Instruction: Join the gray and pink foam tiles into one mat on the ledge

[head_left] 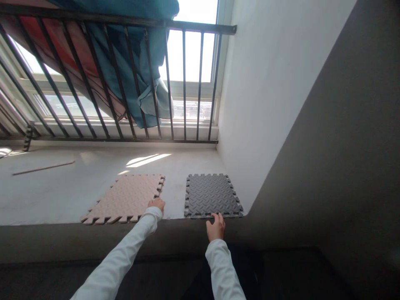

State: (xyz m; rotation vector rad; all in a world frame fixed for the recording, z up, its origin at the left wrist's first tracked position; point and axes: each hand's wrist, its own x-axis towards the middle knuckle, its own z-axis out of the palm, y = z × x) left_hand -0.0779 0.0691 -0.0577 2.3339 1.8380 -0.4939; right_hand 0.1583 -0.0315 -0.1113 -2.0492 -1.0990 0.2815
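Touching: left hand (156,204), beige mat (123,198); right hand (215,227), gray (211,195).

Two long white sleeves rise from the bottom of the frame: the left sleeve (120,254) from the lower left, the right sleeve (222,268) right of centre. The cloth looks soft and plain, with shallow creases, and ends at the wrists, leaving the left hand (156,204) and right hand (216,227) bare.
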